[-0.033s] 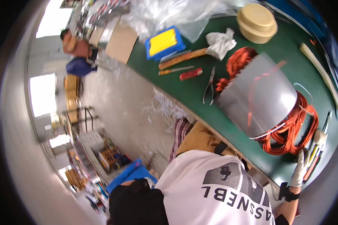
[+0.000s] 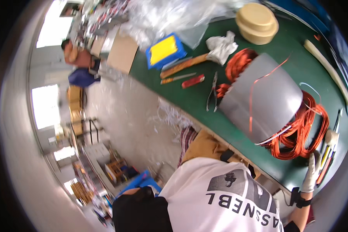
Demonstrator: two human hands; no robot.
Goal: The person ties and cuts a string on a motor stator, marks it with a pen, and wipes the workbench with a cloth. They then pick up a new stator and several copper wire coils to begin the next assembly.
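Observation:
My right hand [image 2: 311, 173], in a white glove with dark fingertips, is at the right end of the green table. Its fingers look stretched out, beside the lower edge of a looped bundle of copper wire [image 2: 286, 149]; whether they touch it is hard to tell. The bundle comes out of a grey metal cylinder [image 2: 265, 98] lying on its side, a stator by its look. More copper windings [image 2: 239, 63] bulge from its far end, and a thin red strip [image 2: 251, 108] hangs over its side. Of my left arm only a black sleeve [image 2: 141, 210] shows; its hand is out of sight.
Pliers [image 2: 212, 94], a red-handled tool [image 2: 193, 81], a wooden-handled tool [image 2: 185, 65], a white rag [image 2: 222, 46] and a blue-yellow box [image 2: 165, 51] lie on the table [image 2: 189, 102]. A beige round form [image 2: 256, 23] stands behind; a mallet [image 2: 330, 137] lies right. Another person [image 2: 79, 58] stands far left.
The whole scene has shifted slightly in the picture, the table things a little to the left. My right hand stays beside the wire bundle.

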